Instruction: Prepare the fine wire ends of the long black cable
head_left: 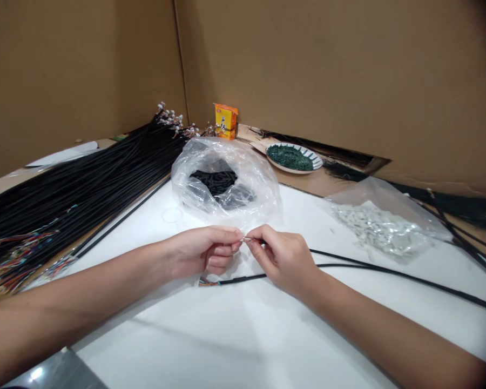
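Note:
My right hand (285,256) pinches the end of a black cable (336,255), whose thin wires point left between my fingertips. Thumb and forefinger of my left hand (210,251) are pressed together at the tips of those wires; what they hold there is too small to name. The two hands nearly meet above the white table (178,340). Just below them lies a second black cable (243,279), its coloured wires fanned out at the left end and its length passing behind my right hand.
Behind my hands sits an open plastic bag (263,178) of black pieces. A bag of whitish pieces (376,229) lies right. Many black cables (85,183) are piled left. Farther back stand a plate of green bits (290,156) and an orange-yellow box (225,121).

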Tool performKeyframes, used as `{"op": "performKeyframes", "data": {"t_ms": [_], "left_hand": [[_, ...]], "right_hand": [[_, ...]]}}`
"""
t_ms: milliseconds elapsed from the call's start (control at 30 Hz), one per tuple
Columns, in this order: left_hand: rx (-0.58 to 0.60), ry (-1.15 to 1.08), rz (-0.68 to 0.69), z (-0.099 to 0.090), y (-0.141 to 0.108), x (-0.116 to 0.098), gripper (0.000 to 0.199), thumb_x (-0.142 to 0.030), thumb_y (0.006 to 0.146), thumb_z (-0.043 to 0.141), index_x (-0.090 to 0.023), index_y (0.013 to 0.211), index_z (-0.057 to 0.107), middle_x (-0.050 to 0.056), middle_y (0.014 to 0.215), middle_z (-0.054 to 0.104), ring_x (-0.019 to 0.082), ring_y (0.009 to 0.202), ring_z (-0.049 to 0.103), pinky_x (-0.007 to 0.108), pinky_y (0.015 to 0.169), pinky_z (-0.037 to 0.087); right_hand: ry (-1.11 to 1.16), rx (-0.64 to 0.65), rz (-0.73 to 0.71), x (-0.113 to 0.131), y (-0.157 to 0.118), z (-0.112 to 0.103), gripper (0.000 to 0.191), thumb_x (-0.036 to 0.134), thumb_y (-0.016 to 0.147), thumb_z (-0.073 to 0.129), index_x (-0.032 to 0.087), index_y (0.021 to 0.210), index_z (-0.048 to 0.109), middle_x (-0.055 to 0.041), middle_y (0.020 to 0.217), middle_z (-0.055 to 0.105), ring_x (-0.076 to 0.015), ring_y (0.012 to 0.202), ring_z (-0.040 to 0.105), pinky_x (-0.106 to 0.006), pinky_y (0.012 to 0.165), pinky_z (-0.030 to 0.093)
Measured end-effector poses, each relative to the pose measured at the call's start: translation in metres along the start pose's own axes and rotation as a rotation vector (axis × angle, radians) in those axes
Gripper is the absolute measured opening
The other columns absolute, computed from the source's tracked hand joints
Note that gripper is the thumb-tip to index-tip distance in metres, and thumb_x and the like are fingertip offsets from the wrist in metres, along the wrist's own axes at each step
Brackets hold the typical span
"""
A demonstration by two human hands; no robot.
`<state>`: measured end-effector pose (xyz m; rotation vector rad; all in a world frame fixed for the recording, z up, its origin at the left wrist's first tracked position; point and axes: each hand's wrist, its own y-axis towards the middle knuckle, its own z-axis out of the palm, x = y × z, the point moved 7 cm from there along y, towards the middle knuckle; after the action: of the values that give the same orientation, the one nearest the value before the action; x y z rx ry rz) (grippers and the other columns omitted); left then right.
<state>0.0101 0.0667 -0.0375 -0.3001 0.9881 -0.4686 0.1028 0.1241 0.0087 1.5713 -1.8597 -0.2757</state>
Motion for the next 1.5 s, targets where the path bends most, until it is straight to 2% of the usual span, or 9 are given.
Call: {"op": "performKeyframes", "data": {"t_ms": [233, 500, 700, 867, 1100, 1500], "left_hand": [[-0.013, 0.017, 0.055, 0.003, 0.002, -0.002, 0.029, -0.024, 0.085, 0.05, -0.016, 0.06, 0.039, -0.008, 0.049, 0.018, 0.005, 0.041, 0.015, 0.02, 0.04, 0.011], [-0.149, 0.091, 0.091, 0.002, -0.003, -0.003, 0.025, -0.023, 0.083, 0.051, -0.017, 0.063, 0.039, -0.009, 0.049, 0.017, 0.004, 0.041, 0.015, 0.02, 0.04, 0.009], [-0.199, 0.124, 0.078, 0.0, -0.002, 0.001, 0.03, -0.03, 0.084, 0.054, -0.018, 0.063, 0.036, -0.009, 0.048, 0.024, 0.003, 0.039, 0.017, 0.019, 0.037, 0.009], [-0.194, 0.135, 0.083, -0.001, -0.001, 0.004, 0.03, -0.035, 0.084, 0.054, -0.019, 0.066, 0.037, -0.01, 0.046, 0.021, 0.003, 0.038, 0.015, 0.019, 0.036, 0.008], [-0.206, 0.079, 0.075, 0.001, -0.003, 0.001, 0.028, -0.031, 0.082, 0.054, -0.017, 0.063, 0.038, -0.009, 0.049, 0.021, 0.004, 0.039, 0.018, 0.019, 0.038, 0.01], [-0.156, 0.062, 0.036, 0.0, -0.007, -0.002, 0.029, -0.025, 0.083, 0.047, -0.017, 0.056, 0.037, -0.008, 0.049, 0.017, 0.006, 0.042, 0.012, 0.022, 0.04, 0.01]], "right_hand": [[-0.08, -0.025, -0.062, 0.003, 0.0, -0.001, 0.012, 0.02, 0.089, 0.049, 0.014, 0.088, 0.059, 0.0049, 0.055, 0.052, -0.0058, 0.042, 0.042, -0.02, 0.047, 0.031], [-0.19, -0.034, -0.135, 0.01, -0.002, 0.0, 0.017, 0.02, 0.09, 0.044, 0.014, 0.088, 0.06, 0.0023, 0.058, 0.058, -0.0102, 0.048, 0.053, -0.024, 0.049, 0.033], [-0.253, -0.035, -0.177, 0.013, -0.003, 0.002, 0.02, 0.02, 0.091, 0.042, 0.014, 0.085, 0.06, 0.0021, 0.056, 0.056, -0.0112, 0.046, 0.051, -0.026, 0.047, 0.03], [-0.298, -0.034, -0.207, 0.016, -0.002, 0.004, 0.022, 0.02, 0.092, 0.04, 0.014, 0.085, 0.06, 0.002, 0.055, 0.057, -0.0112, 0.045, 0.05, -0.026, 0.048, 0.031], [-0.227, -0.005, -0.157, 0.011, 0.0, 0.003, 0.017, 0.02, 0.092, 0.043, 0.015, 0.09, 0.059, 0.0027, 0.059, 0.059, -0.0093, 0.049, 0.052, -0.024, 0.05, 0.033], [-0.183, 0.026, -0.108, 0.006, 0.002, 0.002, 0.016, 0.022, 0.091, 0.045, 0.017, 0.093, 0.059, 0.0035, 0.061, 0.061, -0.008, 0.05, 0.053, -0.022, 0.052, 0.034]]}}
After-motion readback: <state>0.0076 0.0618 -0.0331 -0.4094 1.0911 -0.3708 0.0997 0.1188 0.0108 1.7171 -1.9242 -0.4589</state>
